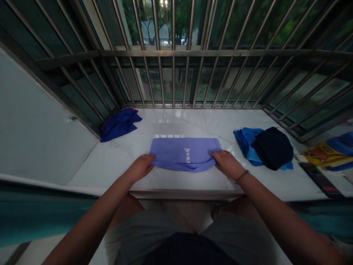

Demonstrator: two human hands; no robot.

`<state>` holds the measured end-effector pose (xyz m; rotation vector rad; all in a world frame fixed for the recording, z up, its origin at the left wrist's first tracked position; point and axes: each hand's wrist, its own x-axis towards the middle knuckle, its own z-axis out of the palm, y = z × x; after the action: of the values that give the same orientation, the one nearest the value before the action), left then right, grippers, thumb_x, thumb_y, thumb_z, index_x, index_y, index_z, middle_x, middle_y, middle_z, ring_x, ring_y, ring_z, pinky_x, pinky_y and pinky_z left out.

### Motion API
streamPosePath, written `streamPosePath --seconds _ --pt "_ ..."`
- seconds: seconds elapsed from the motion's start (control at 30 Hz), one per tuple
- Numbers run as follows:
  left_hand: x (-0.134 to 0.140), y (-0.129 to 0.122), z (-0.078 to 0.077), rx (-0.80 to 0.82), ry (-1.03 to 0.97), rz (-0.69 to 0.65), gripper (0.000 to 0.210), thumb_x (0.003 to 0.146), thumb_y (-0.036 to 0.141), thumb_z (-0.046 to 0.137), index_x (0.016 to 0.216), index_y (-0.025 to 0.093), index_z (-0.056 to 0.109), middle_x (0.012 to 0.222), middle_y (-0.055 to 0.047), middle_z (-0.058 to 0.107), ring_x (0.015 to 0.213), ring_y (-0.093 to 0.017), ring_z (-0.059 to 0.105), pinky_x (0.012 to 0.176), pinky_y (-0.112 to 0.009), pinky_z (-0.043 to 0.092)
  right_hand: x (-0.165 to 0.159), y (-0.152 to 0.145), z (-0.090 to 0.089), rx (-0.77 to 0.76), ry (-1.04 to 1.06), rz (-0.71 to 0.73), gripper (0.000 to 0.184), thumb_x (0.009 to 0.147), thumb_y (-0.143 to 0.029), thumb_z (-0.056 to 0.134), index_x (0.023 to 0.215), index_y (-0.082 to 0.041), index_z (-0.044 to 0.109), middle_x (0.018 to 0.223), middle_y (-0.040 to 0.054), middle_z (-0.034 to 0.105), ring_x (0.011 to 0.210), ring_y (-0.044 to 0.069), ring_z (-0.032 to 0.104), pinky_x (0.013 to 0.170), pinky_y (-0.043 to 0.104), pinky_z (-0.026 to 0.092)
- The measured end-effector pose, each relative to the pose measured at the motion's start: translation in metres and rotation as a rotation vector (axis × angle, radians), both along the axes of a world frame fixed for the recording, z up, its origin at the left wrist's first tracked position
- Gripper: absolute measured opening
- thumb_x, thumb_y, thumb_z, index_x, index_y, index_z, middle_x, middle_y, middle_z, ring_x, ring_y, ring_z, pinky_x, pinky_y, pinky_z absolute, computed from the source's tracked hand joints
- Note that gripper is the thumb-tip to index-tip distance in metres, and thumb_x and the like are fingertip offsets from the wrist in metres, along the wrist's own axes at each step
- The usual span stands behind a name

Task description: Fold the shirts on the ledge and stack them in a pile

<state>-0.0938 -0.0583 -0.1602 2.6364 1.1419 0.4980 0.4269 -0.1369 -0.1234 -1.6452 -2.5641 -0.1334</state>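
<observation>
A folded lavender cloth garment (172, 152) with white printed characters lies on the white stone sill (182, 180) in front of me. Its near edge sags in loose creases. My left hand (142, 166) pinches the left end of the garment, thumb and fingers closed on the fabric. At the opposite end, my right hand (226, 163), with a thin band at the wrist, grips the near right corner. The fabric is stretched sideways between the two hands.
Metal window bars (173, 53) rise behind the sill. A dark blue cloth (121, 123) is heaped at the back left. On the right lie a bright blue cloth (248, 143), a black cloth (274, 147), a dark flat object (320, 180) and a yellow-blue printed item (328, 151).
</observation>
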Motion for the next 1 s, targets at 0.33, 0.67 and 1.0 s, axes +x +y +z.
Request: streamPosePath --seconds 0.33,0.67,1.0 --pt "-0.003 -0.037 -0.009 0.071 -0.039 -0.140 0.024 0.106 0.020 0.068 0.123 0.028 0.084 0.144 -0.012 0.080 0.132 -0.032 0.075 0.116 -0.053 0.062 0.004 -0.055 -0.033 -0.024 0.105 -0.009 0.034 0.095 -0.013 0.071 0.126 -0.022 0.081 0.118 0.0131 0.081 0.112 0.032 0.072 0.107 0.048 0.055" --pt "-0.034 -0.077 0.004 -0.244 -0.157 -0.074 0.019 0.112 0.037 0.067 0.110 0.028 0.083 0.113 -0.008 0.084 0.105 -0.025 0.078 0.095 -0.036 0.063 0.032 -0.094 -0.001 -0.442 0.402 -0.060 0.018 0.101 -0.027 0.065 0.110 -0.025 0.081 0.112 0.0100 0.081 0.106 0.028 0.075 0.097 0.041 0.059" --pt "0.013 -0.004 0.015 -0.121 -0.218 0.353 0.027 0.097 0.040 0.069 0.116 0.023 0.077 0.108 -0.011 0.081 0.103 -0.032 0.077 0.100 -0.048 0.061 0.008 -0.031 0.002 -0.079 0.167 -0.649 0.042 0.107 -0.037 0.061 0.137 -0.011 0.074 0.129 0.0265 0.076 0.109 0.038 0.076 0.094 0.047 0.060"
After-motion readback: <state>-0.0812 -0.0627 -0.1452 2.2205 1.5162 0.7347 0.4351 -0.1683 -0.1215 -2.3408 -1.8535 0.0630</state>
